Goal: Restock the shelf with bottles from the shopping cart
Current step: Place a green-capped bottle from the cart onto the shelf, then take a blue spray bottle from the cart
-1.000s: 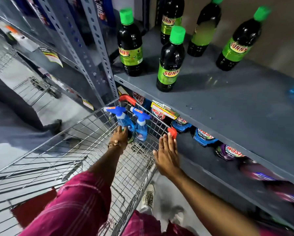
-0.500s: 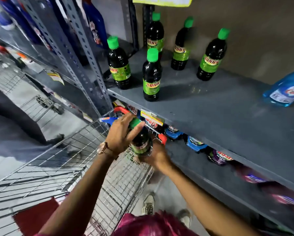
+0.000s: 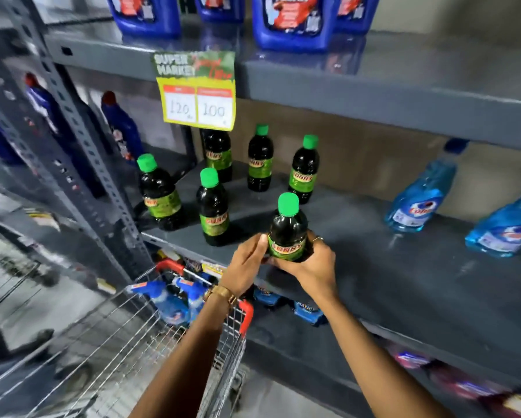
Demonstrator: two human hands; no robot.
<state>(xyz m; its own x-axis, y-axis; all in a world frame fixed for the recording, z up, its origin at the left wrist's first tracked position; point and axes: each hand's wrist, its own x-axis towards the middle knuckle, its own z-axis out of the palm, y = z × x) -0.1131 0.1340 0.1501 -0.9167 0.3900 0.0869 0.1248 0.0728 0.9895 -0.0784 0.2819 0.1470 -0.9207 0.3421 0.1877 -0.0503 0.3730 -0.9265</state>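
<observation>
A dark bottle with a green cap and green label (image 3: 287,229) stands upright at the front edge of the grey middle shelf (image 3: 373,260). My left hand (image 3: 245,263) grips its left side and my right hand (image 3: 312,263) wraps its base and right side. Several matching bottles (image 3: 212,209) stand on the shelf behind and to the left. The wire shopping cart (image 3: 126,336) is below left, with two blue spray bottles (image 3: 174,300) in its front end.
Two clear blue bottles (image 3: 419,197) lie tilted at the shelf's right. Blue jugs (image 3: 292,22) fill the top shelf, with a price sign (image 3: 197,92) hanging from its edge. A perforated upright post (image 3: 81,140) stands left. Pouches (image 3: 307,312) line the lower shelf.
Both hands have lifted the dark bottle out of the cart and up onto the front of the middle shelf. The view has tilted upward.
</observation>
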